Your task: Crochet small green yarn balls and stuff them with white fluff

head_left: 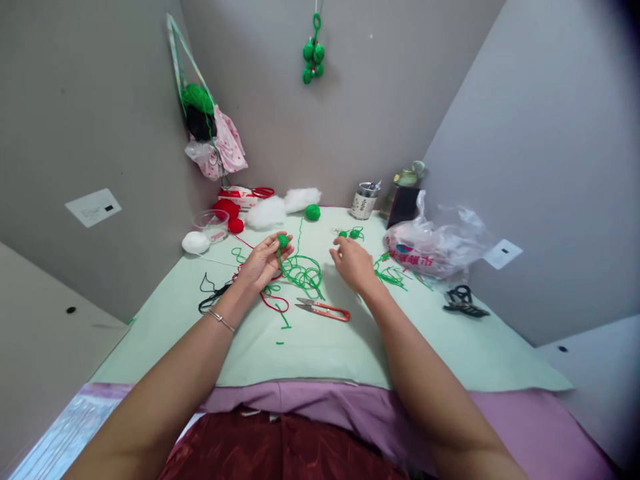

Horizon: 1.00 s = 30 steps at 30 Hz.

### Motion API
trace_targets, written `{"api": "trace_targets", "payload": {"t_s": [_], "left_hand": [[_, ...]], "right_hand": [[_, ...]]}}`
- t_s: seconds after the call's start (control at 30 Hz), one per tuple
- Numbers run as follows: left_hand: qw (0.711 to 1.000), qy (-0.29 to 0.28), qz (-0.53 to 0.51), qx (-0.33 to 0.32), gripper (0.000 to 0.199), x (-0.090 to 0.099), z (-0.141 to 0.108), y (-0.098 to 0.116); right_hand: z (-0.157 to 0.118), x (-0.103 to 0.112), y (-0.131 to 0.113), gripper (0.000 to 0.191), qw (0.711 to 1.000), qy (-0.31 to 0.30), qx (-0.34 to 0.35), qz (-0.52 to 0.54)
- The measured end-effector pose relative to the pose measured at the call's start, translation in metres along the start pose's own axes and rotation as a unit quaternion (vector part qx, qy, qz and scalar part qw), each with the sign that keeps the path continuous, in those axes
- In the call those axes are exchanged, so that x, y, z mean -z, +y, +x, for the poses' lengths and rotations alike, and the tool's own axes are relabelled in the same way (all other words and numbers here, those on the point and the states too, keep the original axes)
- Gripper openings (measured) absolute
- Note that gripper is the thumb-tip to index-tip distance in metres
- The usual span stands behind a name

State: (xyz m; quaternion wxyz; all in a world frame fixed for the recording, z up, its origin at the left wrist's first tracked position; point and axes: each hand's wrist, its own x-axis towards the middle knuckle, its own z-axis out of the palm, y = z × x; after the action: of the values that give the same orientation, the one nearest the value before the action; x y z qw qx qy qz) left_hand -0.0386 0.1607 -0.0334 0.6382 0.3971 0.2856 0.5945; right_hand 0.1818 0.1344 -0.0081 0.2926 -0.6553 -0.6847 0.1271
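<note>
Yarn ball [283, 241], small and green, sits up in the left hand [261, 263] above the pale table cover [320, 363], held between bent fingers and thumb. Taking the ball as the centre of a clock, with twelve straight ahead of the person, the right hand [354, 263] is at three, its fingers loosely curled; whether they pinch anything, I cannot tell. Just beyond those fingers, towards two, lie two little green balls [355, 233]. Loose green yarn [305, 277] spreads in loops around five, and farther out that way lie the orange snips [330, 311], blades towards ten.

The ball should be very light and soft, giving a little under a squeeze — not slippery, and hardly fragile, though its strands could snag or slacken. A gentle pinch across its widest part, clear of the trailing strand, would suit it best. It looks nearly round, so no clear long axis shows and it has no obvious front — only the strand gives a direction, dropping from its underside towards six.
</note>
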Motion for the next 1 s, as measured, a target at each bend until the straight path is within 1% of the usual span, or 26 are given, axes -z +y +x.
{"api": "trace_targets", "payload": {"t_s": [0.07, 0.1, 0.2, 0.27, 0.33, 0.4, 0.5, 0.6, 0.67, 0.73, 0.8, 1.0], "left_hand": [[1.0, -0.008, -0.002, 0.004, 0.013, 0.0, -0.001, 0.001], [1.0, -0.011, -0.001, 0.005, 0.014, 0.0, -0.002, 0.001], [1.0, -0.02, 0.009, 0.003, 0.023, -0.002, -0.004, -0.001], [0.999, -0.026, 0.022, 0.0, 0.029, -0.003, -0.005, -0.003], [0.999, -0.028, 0.039, -0.006, 0.034, -0.005, -0.006, -0.005], [0.998, -0.025, 0.058, -0.017, 0.037, -0.005, -0.007, -0.007], [0.995, -0.016, 0.091, -0.041, 0.04, -0.005, -0.007, -0.011], [0.99, -0.008, 0.13, -0.061, 0.037, -0.005, -0.008, -0.013], [0.986, -0.008, 0.153, -0.072, 0.035, -0.005, -0.009, -0.015], [0.982, -0.01, 0.171, -0.08, 0.033, -0.006, -0.01, -0.015], [0.979, -0.012, 0.186, -0.086, 0.033, -0.007, -0.011, -0.016], [0.973, -0.01, 0.211, -0.091, 0.035, -0.006, -0.011, -0.017]], "right_hand": [[0.004, 0.005, 0.018, 0.021, 0.998, -0.02, -0.039, -0.038], [0.005, 0.005, 0.024, 0.023, 0.997, -0.035, -0.053, -0.048], [0.008, -0.002, 0.035, 0.035, 0.994, -0.077, -0.068, -0.043], [0.01, -0.007, 0.034, 0.035, 0.993, -0.096, -0.062, -0.014], [0.012, -0.009, 0.028, 0.024, 0.992, -0.111, -0.047, 0.037], [0.011, -0.007, 0.018, 0.015, 0.986, -0.127, -0.021, 0.109], [0.003, -0.003, -0.001, 0.02, 0.959, -0.154, 0.026, 0.238], [-0.009, -0.002, -0.019, 0.025, 0.918, -0.195, 0.061, 0.341], [-0.015, -0.006, -0.028, 0.026, 0.892, -0.221, 0.069, 0.388], [-0.019, -0.011, -0.034, 0.024, 0.872, -0.236, 0.065, 0.424], [-0.019, -0.016, -0.036, 0.022, 0.858, -0.241, 0.052, 0.451], [-0.016, -0.02, -0.032, 0.02, 0.833, -0.246, 0.018, 0.495]]}}
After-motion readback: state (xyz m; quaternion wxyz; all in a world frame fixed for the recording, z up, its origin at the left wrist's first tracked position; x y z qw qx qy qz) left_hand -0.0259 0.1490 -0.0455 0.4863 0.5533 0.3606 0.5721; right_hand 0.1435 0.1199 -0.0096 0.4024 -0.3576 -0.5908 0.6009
